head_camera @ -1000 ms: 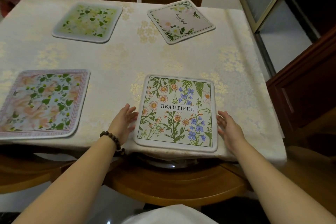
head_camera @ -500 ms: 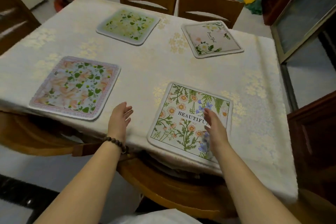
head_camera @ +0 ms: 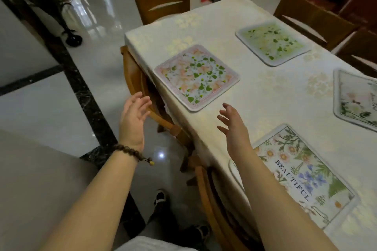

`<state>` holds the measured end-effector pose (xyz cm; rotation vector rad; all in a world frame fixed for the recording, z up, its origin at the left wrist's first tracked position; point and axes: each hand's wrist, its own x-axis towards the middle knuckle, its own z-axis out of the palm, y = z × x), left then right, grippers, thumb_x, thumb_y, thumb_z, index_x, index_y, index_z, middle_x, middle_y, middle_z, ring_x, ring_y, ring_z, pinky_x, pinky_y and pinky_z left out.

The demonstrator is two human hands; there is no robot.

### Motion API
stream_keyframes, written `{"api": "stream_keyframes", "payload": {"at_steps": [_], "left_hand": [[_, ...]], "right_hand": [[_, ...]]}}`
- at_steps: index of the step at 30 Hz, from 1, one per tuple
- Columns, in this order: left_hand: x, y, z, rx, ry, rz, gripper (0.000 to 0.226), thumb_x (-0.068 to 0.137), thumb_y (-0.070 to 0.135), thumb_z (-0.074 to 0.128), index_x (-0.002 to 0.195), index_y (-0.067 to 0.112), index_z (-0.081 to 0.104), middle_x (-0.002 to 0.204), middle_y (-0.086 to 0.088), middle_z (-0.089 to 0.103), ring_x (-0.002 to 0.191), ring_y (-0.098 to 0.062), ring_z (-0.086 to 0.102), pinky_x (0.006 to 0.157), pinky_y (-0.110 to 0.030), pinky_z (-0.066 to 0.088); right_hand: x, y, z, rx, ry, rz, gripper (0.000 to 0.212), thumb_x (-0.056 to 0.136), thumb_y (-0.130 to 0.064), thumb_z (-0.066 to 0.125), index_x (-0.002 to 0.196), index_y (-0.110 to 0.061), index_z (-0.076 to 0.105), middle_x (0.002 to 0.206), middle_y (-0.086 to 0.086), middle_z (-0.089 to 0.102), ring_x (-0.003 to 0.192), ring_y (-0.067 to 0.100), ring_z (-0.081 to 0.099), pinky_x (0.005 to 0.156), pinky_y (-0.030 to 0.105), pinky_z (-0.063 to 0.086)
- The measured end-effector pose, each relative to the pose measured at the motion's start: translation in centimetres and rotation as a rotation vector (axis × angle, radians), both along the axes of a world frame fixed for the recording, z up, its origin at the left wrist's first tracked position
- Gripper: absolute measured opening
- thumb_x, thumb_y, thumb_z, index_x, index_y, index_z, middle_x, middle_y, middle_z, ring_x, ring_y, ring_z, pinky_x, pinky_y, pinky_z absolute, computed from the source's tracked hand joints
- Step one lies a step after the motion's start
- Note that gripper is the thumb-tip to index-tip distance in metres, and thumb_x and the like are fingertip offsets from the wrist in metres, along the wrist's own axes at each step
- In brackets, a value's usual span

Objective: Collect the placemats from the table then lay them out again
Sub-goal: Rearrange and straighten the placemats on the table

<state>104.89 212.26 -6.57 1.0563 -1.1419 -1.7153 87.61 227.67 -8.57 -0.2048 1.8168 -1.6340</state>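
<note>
You are turning left along the table (head_camera: 271, 96), and both hands are leaving the BEAUTIFUL placemat (head_camera: 304, 177) they flanked a second ago. All four mats are lying flat and well apart on its cream cloth, so you are probably straightening each in turn. A wooden chair (head_camera: 140, 85) is sitting tucked under the near edge, just beyond your left hand. The pink floral placemat (head_camera: 196, 77) is lying nearest ahead, with the green placemat (head_camera: 273, 42) and white floral placemat (head_camera: 359, 98) farther off. Your left hand (head_camera: 132, 122) and right hand (head_camera: 234, 130) are hovering, fingers spread, holding nothing and reaching toward the pink one.
</note>
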Motion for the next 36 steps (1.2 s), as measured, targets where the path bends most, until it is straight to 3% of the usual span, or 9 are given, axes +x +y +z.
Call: {"api": "stream_keyframes", "payload": {"at_steps": [5, 9, 14, 26, 33, 36], "left_hand": [[4.7, -1.8, -1.0, 0.027, -0.046, 0.141, 0.02, 0.098, 0.031, 0.041, 0.109, 0.026, 0.056, 0.111, 0.0, 0.065, 0.113, -0.017, 0.06, 0.095, -0.033, 0.045], [6.9, -4.0, -2.0, 0.048, -0.062, 0.175, 0.029, 0.088, 0.041, 0.044, 0.111, 0.028, 0.056, 0.118, -0.002, 0.064, 0.112, -0.015, 0.06, 0.094, -0.033, 0.046], [7.2, -8.6, -3.4, 0.069, -0.058, 0.169, 0.027, 0.09, 0.039, 0.044, 0.111, 0.028, 0.056, 0.116, -0.001, 0.064, 0.11, -0.013, 0.061, 0.091, -0.032, 0.048], [0.5, -27.9, -2.6, 0.034, -0.034, -0.086, 0.022, 0.095, 0.035, 0.043, 0.11, 0.026, 0.057, 0.115, -0.001, 0.064, 0.113, -0.016, 0.059, 0.094, -0.034, 0.046], [-5.9, -30.2, -1.9, 0.06, -0.025, -0.344, 0.024, 0.095, 0.036, 0.047, 0.11, 0.024, 0.06, 0.112, -0.001, 0.067, 0.109, -0.016, 0.062, 0.093, -0.033, 0.049], [-8.9, -29.8, -2.3, 0.088, -0.055, -0.439, 0.02, 0.096, 0.033, 0.046, 0.106, 0.025, 0.061, 0.113, -0.002, 0.067, 0.109, -0.016, 0.062, 0.094, -0.035, 0.048]], "right_hand": [[2.8, -5.3, 0.2, 0.011, -0.05, 0.113, 0.046, 0.099, -0.041, 0.037, 0.14, -0.023, 0.045, 0.133, 0.001, 0.052, 0.118, 0.018, 0.053, 0.102, 0.044, 0.043], [4.0, -8.6, 0.3, 0.045, -0.071, 0.123, 0.043, 0.099, -0.039, 0.038, 0.137, -0.022, 0.047, 0.13, 0.002, 0.053, 0.117, 0.018, 0.054, 0.1, 0.043, 0.045], [4.4, -13.0, -0.4, 0.09, -0.078, 0.074, 0.044, 0.097, -0.041, 0.041, 0.135, -0.019, 0.05, 0.129, 0.005, 0.057, 0.116, 0.019, 0.055, 0.101, 0.045, 0.045], [2.4, -25.9, -1.0, 0.047, -0.009, -0.13, 0.038, 0.093, -0.049, 0.042, 0.12, -0.027, 0.057, 0.119, 0.001, 0.062, 0.113, 0.018, 0.058, 0.095, 0.042, 0.048], [0.6, -25.7, 0.0, 0.035, -0.012, -0.33, 0.034, 0.098, -0.043, 0.038, 0.121, -0.026, 0.056, 0.121, 0.002, 0.061, 0.112, 0.017, 0.057, 0.093, 0.04, 0.047], [-0.6, -24.9, -0.1, 0.039, -0.036, -0.434, 0.03, 0.097, -0.04, 0.041, 0.118, -0.025, 0.058, 0.117, 0.002, 0.063, 0.109, 0.017, 0.059, 0.086, 0.037, 0.048]]}}
